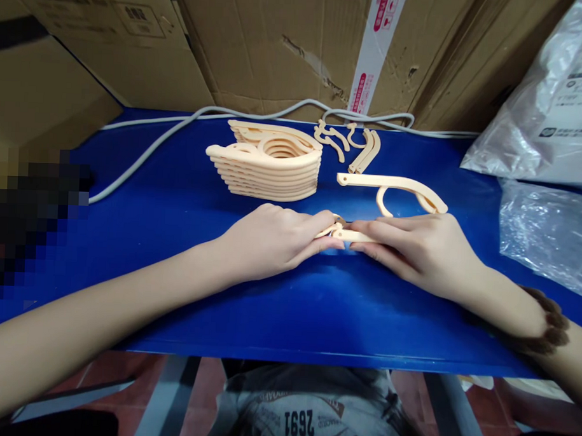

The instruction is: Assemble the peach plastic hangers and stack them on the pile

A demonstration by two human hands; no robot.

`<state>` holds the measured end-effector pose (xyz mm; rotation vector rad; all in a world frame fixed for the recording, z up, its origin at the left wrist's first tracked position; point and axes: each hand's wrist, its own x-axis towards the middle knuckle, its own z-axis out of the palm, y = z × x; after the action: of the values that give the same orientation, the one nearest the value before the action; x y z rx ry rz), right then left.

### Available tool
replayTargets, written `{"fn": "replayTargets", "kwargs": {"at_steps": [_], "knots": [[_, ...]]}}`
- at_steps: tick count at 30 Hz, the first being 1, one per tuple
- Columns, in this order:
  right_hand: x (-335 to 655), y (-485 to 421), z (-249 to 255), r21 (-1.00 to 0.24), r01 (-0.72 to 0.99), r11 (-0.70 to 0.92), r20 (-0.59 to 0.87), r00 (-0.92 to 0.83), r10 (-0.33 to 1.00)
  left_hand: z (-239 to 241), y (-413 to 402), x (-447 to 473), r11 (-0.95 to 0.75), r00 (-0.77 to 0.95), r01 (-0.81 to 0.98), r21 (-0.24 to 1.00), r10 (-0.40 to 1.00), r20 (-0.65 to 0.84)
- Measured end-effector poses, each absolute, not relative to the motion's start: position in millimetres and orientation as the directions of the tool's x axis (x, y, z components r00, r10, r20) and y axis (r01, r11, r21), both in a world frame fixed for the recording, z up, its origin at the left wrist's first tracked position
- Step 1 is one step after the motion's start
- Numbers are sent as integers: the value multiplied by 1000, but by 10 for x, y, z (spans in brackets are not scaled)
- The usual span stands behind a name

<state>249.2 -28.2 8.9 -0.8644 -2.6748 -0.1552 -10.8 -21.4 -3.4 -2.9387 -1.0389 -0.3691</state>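
Note:
My left hand (pixel 283 240) is closed, pinching a small cream plastic piece whose full shape the fingers hide. In my right hand (pixel 414 248) is a cream plastic hanger arm (pixel 350 235), its holed end pointing left and meeting the left hand's piece. The two hands almost touch at the fingertips, just over the blue table (pixel 287 313). Right behind my right hand lies another curved hanger arm (pixel 392 182) with a ring-shaped part under it, partly covered by the hand. A neat stack of folded cream hangers (pixel 268 169) stands behind my left hand.
Loose hanger hooks (pixel 329 136) and a few short arms (pixel 367 151) lie at the back. A grey cable (pixel 149 165) runs along the rear and left. Cardboard boxes (pixel 258 51) wall off the back. Clear plastic bags (pixel 548 233) lie at right.

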Motion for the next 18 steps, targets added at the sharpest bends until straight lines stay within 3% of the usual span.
{"fn": "replayTargets", "kwargs": {"at_steps": [6, 18], "knots": [[2486, -279, 78, 26, 572, 820, 350, -773, 529, -90, -225, -115, -794, 775, 593, -137, 515, 367], [2488, -256, 66, -88, 582, 808, 294, -760, 579, -66, -213, -111, -758, 812, 573, -312, 473, 342]]}}
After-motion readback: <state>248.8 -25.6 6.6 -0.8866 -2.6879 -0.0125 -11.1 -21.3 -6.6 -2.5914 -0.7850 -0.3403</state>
